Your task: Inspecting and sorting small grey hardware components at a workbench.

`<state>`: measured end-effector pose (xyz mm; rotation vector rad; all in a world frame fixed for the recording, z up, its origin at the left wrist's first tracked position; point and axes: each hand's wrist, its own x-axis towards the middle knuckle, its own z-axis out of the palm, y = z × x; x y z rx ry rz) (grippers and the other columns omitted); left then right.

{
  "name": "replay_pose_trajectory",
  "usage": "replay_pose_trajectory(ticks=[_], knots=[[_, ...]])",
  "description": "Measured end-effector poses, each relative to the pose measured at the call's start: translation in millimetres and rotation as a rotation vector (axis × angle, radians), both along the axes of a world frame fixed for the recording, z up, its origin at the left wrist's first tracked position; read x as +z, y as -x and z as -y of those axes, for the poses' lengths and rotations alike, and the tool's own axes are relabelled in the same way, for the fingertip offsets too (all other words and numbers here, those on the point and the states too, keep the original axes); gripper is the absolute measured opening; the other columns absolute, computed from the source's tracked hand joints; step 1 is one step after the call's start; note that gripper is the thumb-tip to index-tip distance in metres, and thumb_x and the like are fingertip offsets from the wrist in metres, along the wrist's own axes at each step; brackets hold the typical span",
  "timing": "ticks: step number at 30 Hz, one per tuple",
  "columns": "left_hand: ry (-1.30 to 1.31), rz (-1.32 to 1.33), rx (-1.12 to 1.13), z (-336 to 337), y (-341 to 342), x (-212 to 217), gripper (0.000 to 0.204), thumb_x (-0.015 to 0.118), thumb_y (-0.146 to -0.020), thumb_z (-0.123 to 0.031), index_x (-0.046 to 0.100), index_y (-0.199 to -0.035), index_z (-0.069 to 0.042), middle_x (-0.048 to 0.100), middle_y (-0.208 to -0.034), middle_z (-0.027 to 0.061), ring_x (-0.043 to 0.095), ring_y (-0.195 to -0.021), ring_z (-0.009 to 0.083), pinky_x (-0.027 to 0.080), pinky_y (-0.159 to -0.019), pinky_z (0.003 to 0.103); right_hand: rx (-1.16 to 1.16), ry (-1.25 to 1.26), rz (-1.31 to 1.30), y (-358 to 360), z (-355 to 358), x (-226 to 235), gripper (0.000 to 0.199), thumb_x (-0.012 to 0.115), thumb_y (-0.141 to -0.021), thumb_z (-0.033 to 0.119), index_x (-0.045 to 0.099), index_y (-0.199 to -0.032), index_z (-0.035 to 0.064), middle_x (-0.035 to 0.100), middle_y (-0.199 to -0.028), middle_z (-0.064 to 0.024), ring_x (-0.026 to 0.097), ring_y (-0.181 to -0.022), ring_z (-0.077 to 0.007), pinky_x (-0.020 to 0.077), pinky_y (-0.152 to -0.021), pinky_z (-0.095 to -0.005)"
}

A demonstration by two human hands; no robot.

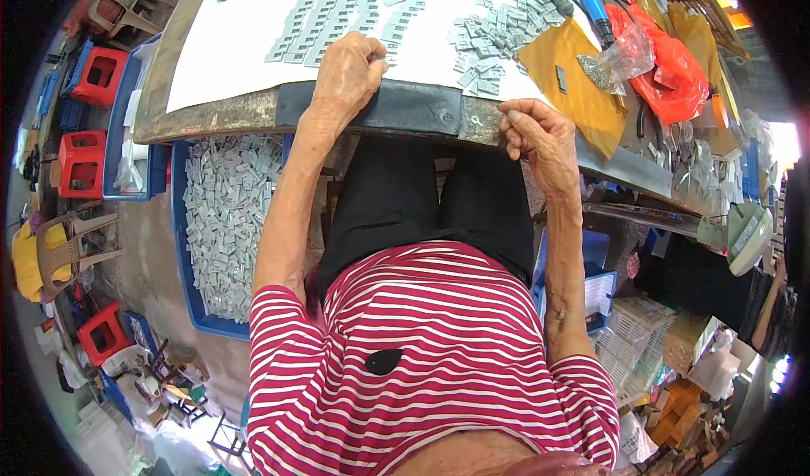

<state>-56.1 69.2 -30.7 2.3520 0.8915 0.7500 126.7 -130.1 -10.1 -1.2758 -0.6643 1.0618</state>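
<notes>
Flat grey plastic pieces [325, 20] lie in slanting rows on the white sheet [224, 62] covering the table. At the near end of these rows is my left hand [348, 78], its fingers curled down and closed; the fingertips are partly hidden, and what they hold cannot be made out. My right hand [544, 143] is just off the table's front edge, thumb and fingers pinched together. Anything between them is too small to name. A heap of loose grey pieces [494, 41] lies on the sheet farther right.
Right of the heap are a brown paper envelope [582, 109], a clear bag of small metal parts [606, 73], a red plastic bag [679, 75] and a blue electric screwdriver [586, 2]. A blue crate [180, 252] full of grey pieces stands on the floor at left, near red stools [83, 162].
</notes>
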Motion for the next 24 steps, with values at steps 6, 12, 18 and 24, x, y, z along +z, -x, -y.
replay_pose_trajectory(ticks=[6, 12, 18, 24], knots=[[-0.027, 0.002, -0.002, 2, 0, 2, 0.017, 0.062, -0.072, -0.007, 0.062, -0.086, 0.002, 0.061, -0.077, 0.0129, 0.058, -0.067, 0.0196, 0.046, -0.062, 0.031, -0.006, -0.001, 0.010, -4, 3, -3, 0.016, 0.055, -0.083, 0.007, 0.058, -0.092, -0.0061, 0.057, -0.073, -0.0062, 0.048, -0.054, -0.0054, 0.0416, -0.045, -0.0175], [-0.070, -0.056, 0.038, 4, -2, 4, 0.012, 0.061, -0.071, -0.006, 0.060, -0.080, 0.002, 0.059, -0.074, 0.0128, 0.058, -0.065, 0.0214, 0.046, -0.062, 0.032, -0.005, 0.009, 0.016, -5, 5, -4, 0.016, 0.055, -0.083, 0.006, 0.058, -0.092, -0.0060, 0.057, -0.073, -0.0062, 0.049, -0.055, -0.0057, 0.0414, -0.045, -0.0177], [-0.117, -0.052, 0.040, 1, -7, 3, 0.009, 0.059, -0.071, -0.004, 0.060, -0.079, 0.000, 0.057, -0.072, 0.0126, 0.058, -0.066, 0.0231, 0.045, -0.062, 0.032, -0.004, 0.015, 0.041, -7, 5, -6, 0.016, 0.055, -0.083, 0.006, 0.058, -0.093, -0.0059, 0.057, -0.073, -0.0061, 0.049, -0.054, -0.0058, 0.0410, -0.045, -0.0174], [-0.137, -0.055, 0.071, -3, -12, -3, 0.005, 0.060, -0.070, -0.007, 0.060, -0.075, -0.005, 0.059, -0.074, 0.0097, 0.058, -0.071, 0.0282, 0.045, -0.065, 0.039, 0.004, 0.048, 0.058, -10, 5, -7, 0.016, 0.055, -0.083, 0.006, 0.058, -0.094, -0.0053, 0.057, -0.074, -0.0058, 0.048, -0.055, -0.0049, 0.0410, -0.046, -0.0170]])
